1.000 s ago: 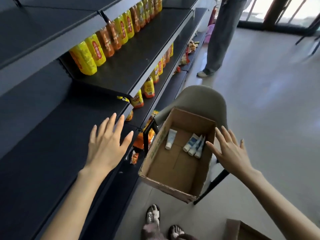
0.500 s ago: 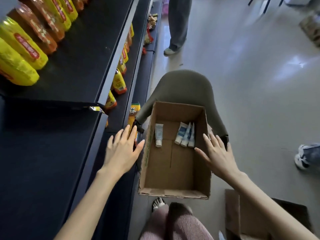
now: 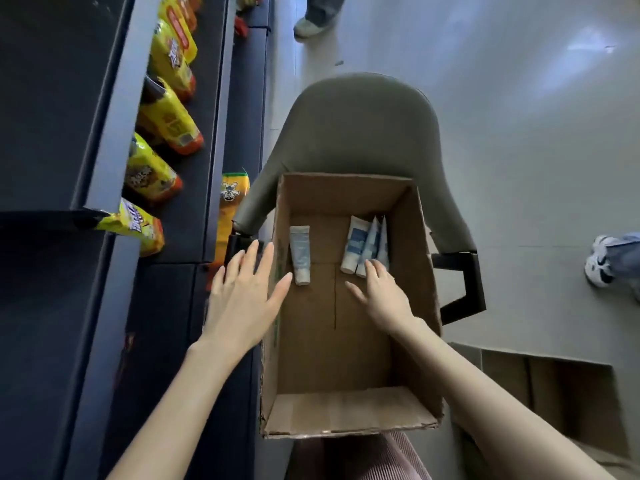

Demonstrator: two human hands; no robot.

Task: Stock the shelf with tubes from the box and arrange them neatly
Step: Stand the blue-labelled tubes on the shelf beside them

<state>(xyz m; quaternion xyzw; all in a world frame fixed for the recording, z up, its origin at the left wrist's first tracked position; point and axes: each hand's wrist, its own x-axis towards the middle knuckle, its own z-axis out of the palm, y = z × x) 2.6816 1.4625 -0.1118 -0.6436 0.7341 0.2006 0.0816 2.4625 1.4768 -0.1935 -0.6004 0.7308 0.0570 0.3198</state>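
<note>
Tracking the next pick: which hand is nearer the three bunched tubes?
Right. The right hand is at the three tubes; the left hand is across the box, over its left wall.

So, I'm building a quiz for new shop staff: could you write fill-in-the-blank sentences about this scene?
The cardboard box sits on a grey ____.
The single tube lies alone near the box's ____ wall.
The right hand reaches into the box toward a cluster of ____ tubes.
Missing words: chair; left; three.
</note>
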